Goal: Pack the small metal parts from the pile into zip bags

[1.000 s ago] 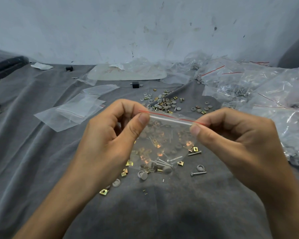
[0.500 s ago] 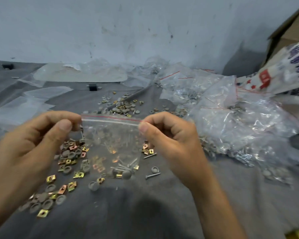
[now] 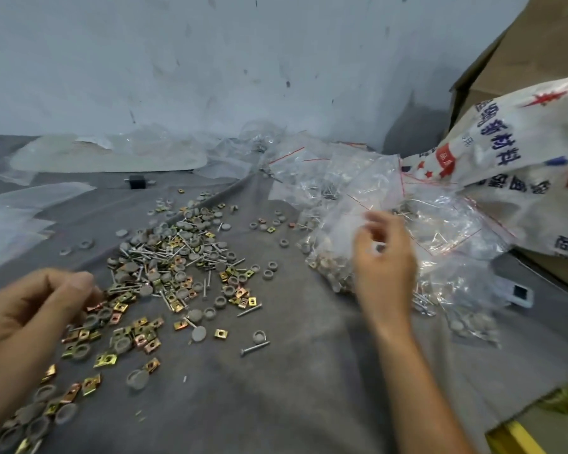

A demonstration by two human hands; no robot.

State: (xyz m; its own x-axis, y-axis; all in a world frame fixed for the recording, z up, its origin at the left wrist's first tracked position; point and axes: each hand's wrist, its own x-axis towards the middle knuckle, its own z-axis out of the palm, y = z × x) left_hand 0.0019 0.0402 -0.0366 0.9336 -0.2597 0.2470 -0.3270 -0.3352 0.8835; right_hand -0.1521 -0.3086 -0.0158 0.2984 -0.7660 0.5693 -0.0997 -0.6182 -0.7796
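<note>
The pile of small metal parts, made of gold clips, grey round caps and screws, spreads over the grey cloth at centre and lower left. My left hand is at the pile's left edge with its fingers curled and the thumb against the index finger; I see nothing held in it. My right hand hovers, blurred, with loose spread fingers over a filled zip bag that lies on the heap of filled bags at the right. It holds nothing.
Empty zip bags lie at the far left and along the wall. A printed woven sack and a cardboard box stand at the right. A small white block sits by the bags and a small black part farther back.
Both hands were pinching the zip strip of one bag. That bag now lies on the heap at right, my right hand has let go, and my left hand has dropped to the pile.
</note>
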